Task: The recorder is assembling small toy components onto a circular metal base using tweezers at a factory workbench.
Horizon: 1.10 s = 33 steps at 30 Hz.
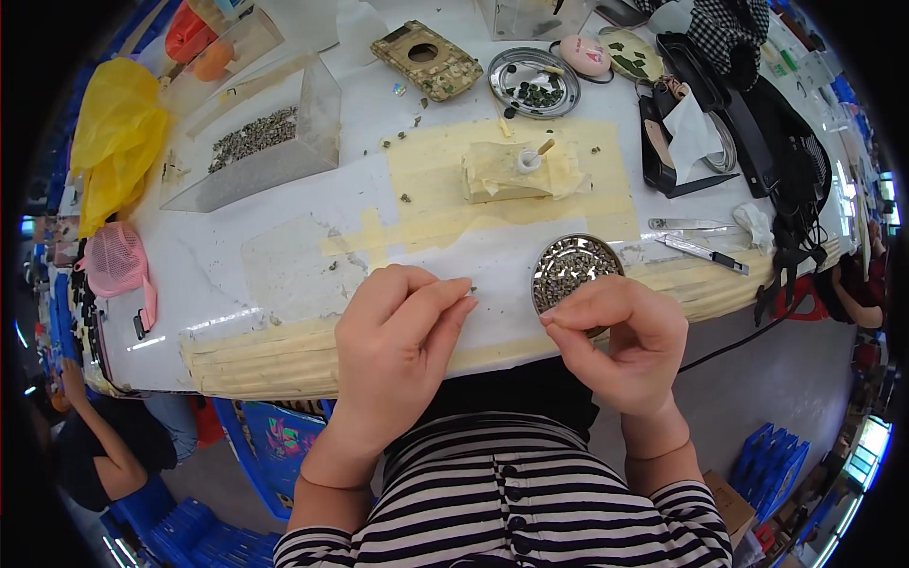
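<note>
One tiny dark piece [474,289], pinched between thumb and forefinger of the left hand [398,327], just above the near middle of the white table [213,260]. Jutting from the fingertips toward the right; too small to make out its long axis. Left grip narrow, closed on that piece.

To the right, one right hand [620,341], grip also narrow, thumb and forefinger pressed together over the near edge of one round metal dish [577,236]; cannot tell whether anything is between the fingertips. Inside the dish, small grey pieces [566,270], too many to count.

Farther off, one tape-covered block [492,182] with one white cup [528,165] and one upright, leaning stick [544,148]. To the right of the dish, one utility knife [703,253] and one flat metal tool [689,224], both lying crosswise, left to right.

At the far side, one camouflage-patterned part [453,74], one silver plate [496,82] of dark green pieces [538,96], and one pink oval case [585,57] with small lettering. Far left, one clear bin [256,182] of more grey pieces.
</note>
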Tool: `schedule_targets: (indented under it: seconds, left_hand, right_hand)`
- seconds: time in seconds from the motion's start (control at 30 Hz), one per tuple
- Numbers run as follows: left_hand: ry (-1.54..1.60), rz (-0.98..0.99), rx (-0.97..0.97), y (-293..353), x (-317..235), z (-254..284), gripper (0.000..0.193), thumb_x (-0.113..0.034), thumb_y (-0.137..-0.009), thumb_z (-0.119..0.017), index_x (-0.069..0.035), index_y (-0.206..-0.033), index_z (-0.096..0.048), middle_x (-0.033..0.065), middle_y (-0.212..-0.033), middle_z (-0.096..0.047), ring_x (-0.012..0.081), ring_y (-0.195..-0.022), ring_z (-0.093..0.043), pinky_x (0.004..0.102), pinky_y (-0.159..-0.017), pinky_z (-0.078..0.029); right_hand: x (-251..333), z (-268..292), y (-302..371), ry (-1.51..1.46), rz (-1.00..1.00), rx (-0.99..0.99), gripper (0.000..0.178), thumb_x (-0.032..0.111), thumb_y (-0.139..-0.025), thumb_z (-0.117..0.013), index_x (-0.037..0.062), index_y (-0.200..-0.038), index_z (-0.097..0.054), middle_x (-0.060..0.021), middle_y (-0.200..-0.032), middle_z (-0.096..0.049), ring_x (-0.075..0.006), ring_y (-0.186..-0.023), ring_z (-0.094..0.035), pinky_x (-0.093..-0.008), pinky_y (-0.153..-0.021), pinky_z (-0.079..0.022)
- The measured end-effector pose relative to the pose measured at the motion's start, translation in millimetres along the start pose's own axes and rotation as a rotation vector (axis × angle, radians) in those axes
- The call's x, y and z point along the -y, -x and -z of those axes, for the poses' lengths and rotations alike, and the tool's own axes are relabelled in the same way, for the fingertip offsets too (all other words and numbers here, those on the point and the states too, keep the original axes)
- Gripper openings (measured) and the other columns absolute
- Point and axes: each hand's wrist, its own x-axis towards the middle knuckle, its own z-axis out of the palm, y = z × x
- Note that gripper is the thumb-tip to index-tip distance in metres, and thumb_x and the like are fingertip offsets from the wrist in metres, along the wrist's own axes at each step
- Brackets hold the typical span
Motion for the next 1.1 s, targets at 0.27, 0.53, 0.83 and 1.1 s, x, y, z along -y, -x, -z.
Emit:
schedule_targets:
  seconds: [0.27, 0.53, 0.83, 1.1]
  left_hand:
    - [-0.237, -0.140, 0.042, -7, -2, -6, 0.017, 0.000, -0.073, -0.077, -0.003, -0.088, -0.071, 0.0075, -0.079, -0.059, 0.0204, -0.070, -0.055, 0.0296, -0.062, -0.044]
    - [0.863, 0.307, 0.072, 1, -3, 1, 0.011, 0.001, -0.087, -0.069, 0.002, -0.097, -0.067, 0.0099, -0.088, -0.071, 0.0126, -0.071, -0.065, 0.0247, -0.063, -0.052]
    - [1.493, 0.406, 0.108, 5, 9, -9, 0.013, 0.004, -0.090, -0.064, 0.004, -0.103, -0.064, 0.0157, -0.094, -0.071, 0.0155, -0.080, -0.068, 0.0258, -0.070, -0.057]
    - [1.300, 0.334, 0.026, 7, 4, -6, 0.019, 0.008, -0.086, -0.069, 0.004, -0.102, -0.060, 0.0145, -0.092, -0.070, 0.0148, -0.081, -0.069, 0.0247, -0.073, -0.057]
  right_hand:
    - [1, 0, -7, -0.037, -0.143, 0.015, 0.018, -0.008, -0.082, -0.069, -0.0034, -0.100, -0.071, -0.0097, -0.087, -0.071, -0.0132, -0.079, -0.066, -0.0240, -0.072, -0.053]
    - [13, -10, -14, -0.390, -0.327, -0.012, 0.014, -0.008, -0.086, -0.066, -0.0050, -0.100, -0.067, -0.0102, -0.097, -0.070, -0.0157, -0.094, -0.069, -0.0250, -0.081, -0.055]
    - [6, -20, -20, -0.088, 0.016, 0.069, 0.014, -0.005, -0.080, -0.073, -0.0001, -0.092, -0.068, -0.0077, -0.086, -0.065, -0.0132, -0.071, -0.063, -0.0244, -0.064, -0.051]
    - [15, -23, -23, 0.212, 0.200, 0.080, 0.020, -0.007, -0.073, -0.074, 0.0005, -0.091, -0.067, -0.0086, -0.084, -0.062, -0.0194, -0.071, -0.062, -0.0286, -0.060, -0.051]
